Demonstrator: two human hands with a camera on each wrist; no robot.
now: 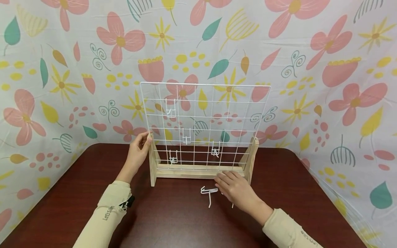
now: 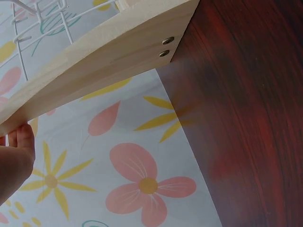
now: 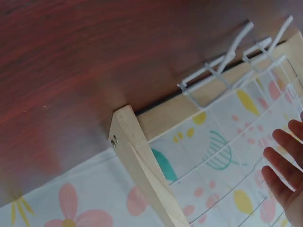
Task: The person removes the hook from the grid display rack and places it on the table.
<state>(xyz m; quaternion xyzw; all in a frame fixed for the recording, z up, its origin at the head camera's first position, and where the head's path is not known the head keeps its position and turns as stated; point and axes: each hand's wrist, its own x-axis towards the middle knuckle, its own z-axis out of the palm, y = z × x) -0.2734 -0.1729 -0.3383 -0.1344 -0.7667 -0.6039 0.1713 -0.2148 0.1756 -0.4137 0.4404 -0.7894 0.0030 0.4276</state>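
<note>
A white wire grid panel [image 1: 203,129] stands upright in a wooden stand [image 1: 153,165]. With thumb and fingers, my left hand [image 1: 138,151] holds the top of the stand's left upright; the left wrist view shows fingers [image 2: 23,142] against that wooden side piece. White wire hooks hang on the grid, among them an upper one [image 1: 171,108] and a lower right one [image 1: 215,151]. My right hand [image 1: 237,190], fingers extended, is over the table before the stand's right part. Beside its fingertips lies a loose hook [image 1: 210,191]; a second hook [image 3: 265,49] is mostly hidden beneath it in the head view.
The dark red-brown table [image 1: 167,217] extends around the stand. Behind and at both sides hangs a white floral cloth [image 1: 198,44]. The stand's right upright [image 1: 253,156] rises just behind my right hand.
</note>
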